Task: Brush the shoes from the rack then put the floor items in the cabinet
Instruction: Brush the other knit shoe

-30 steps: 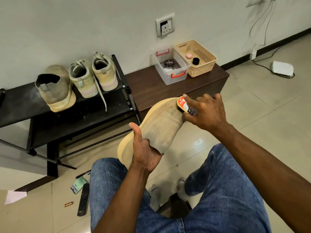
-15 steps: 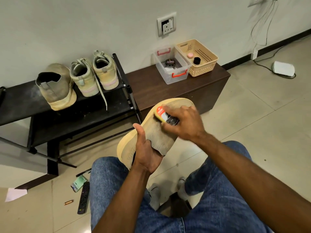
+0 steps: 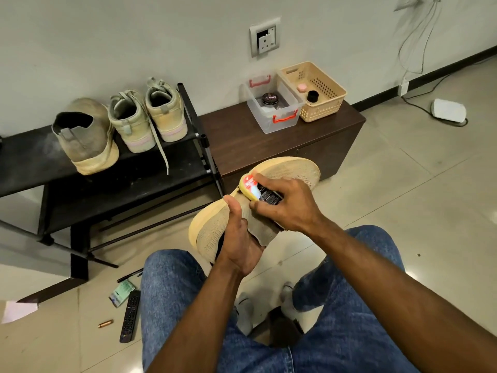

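Note:
A tan knit shoe point(image 3: 290, 170) with a yellow sole is held above my knees. My left hand point(image 3: 239, 238) grips it at the heel end, thumb up over the upper. My right hand point(image 3: 285, 205) grips a shoe brush point(image 3: 258, 189) with a red and black label and presses it on the shoe's upper near the middle. On the black rack point(image 3: 32, 168) stand its matching tan shoe point(image 3: 83, 135) and a pair of pale sneakers point(image 3: 148, 117). On the floor at the left lie a remote point(image 3: 130, 316), a green packet point(image 3: 121, 293), a pen point(image 3: 129, 275) and a small copper battery point(image 3: 105, 323).
A brown cabinet point(image 3: 242, 135) stands right of the rack. It carries a clear box point(image 3: 269, 114) with a polish tin and a beige basket point(image 3: 320, 103) with small jars. A white paper point(image 3: 16, 310) lies at the far left. A white device point(image 3: 447, 110) with cable sits near the wall.
My right hand has drawn the brush from the shoe's toe back toward the heel, closer to my left hand. The left hand and shoe have stayed nearly still.

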